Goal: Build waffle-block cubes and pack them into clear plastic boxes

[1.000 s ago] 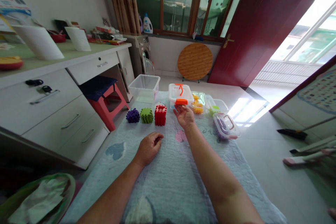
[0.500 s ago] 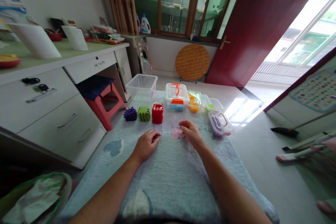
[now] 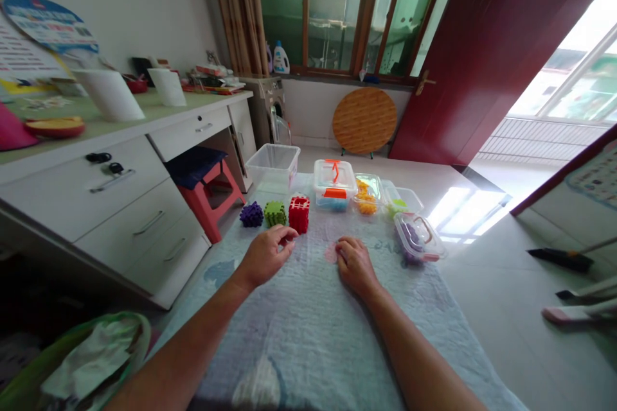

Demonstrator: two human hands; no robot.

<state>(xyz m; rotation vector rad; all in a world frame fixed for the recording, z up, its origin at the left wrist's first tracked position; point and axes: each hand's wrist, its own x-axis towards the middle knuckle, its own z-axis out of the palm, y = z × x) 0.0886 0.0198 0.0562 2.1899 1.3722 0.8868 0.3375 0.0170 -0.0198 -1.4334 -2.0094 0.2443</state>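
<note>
My left hand (image 3: pixel 267 253) is just in front of a red block cube (image 3: pixel 299 215), its fingers bent and apart with nothing between them. Whether a fingertip touches the cube I cannot tell. Beside that cube stand a green block stack (image 3: pixel 275 212) and a dark purple one (image 3: pixel 251 214), both with notched edges. My right hand (image 3: pixel 357 264) rests on the cloth (image 3: pixel 308 327) with its fingers curled in, and no object shows in it. A lidded clear box (image 3: pixel 418 237) with purple pieces lies farther right.
Along the back stand an uncovered clear bin (image 3: pixel 273 170), a box with orange latches (image 3: pixel 334 183), a container of yellow pieces (image 3: pixel 367 196) and one with light green pieces (image 3: pixel 402 203). A red stool (image 3: pixel 216 199) and white drawers (image 3: pixel 139 218) are left; a waste basket (image 3: pixel 139 350) sits lower left.
My left hand has moved forward, nearer the red cube, with its fingers reaching out. My right hand has come down onto the cloth and curled. The view has turned slightly left.
</note>
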